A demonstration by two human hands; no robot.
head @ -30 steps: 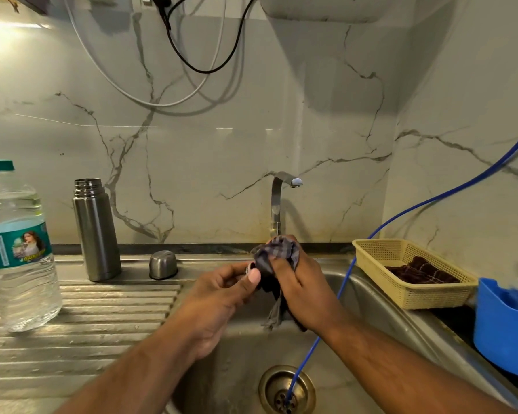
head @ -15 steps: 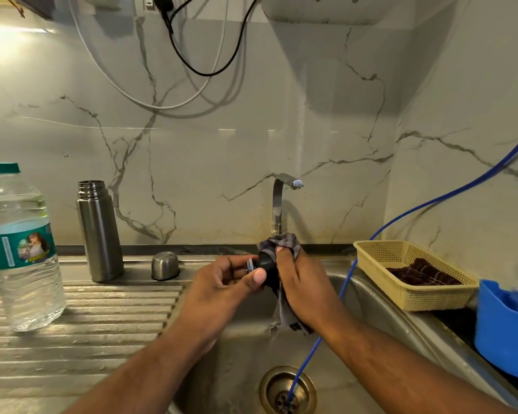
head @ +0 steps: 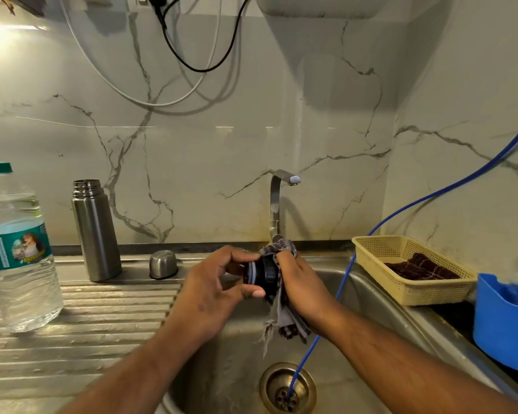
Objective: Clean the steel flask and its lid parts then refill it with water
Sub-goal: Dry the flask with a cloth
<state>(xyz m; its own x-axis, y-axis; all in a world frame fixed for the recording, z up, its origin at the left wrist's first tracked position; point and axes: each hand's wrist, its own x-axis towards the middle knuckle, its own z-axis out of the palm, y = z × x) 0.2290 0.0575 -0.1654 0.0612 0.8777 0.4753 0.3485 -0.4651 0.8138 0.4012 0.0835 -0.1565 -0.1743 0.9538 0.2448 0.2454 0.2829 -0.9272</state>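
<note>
The steel flask (head: 95, 231) stands upright and uncapped on the drainboard at the back left. Its steel cup lid (head: 163, 264) rests upside down just right of it. Over the sink, my left hand (head: 213, 289) grips the black stopper (head: 260, 274), which has a pale ring, by its left end. My right hand (head: 301, 283) presses a grey checked cloth (head: 281, 312) against the stopper's right end; the cloth's tail hangs down below both hands.
A large plastic water bottle (head: 18, 249) stands at the left edge. The tap (head: 277, 201) rises behind my hands. A blue hose (head: 341, 282) runs into the sink drain (head: 287, 388). A yellow basket (head: 413, 291) with a dark cloth and a blue tub (head: 503, 324) sit at right.
The cloth, which wrapped the stopper, has slid to its right end, so the black stopper now shows between my hands. My left hand has shifted its grip on it.
</note>
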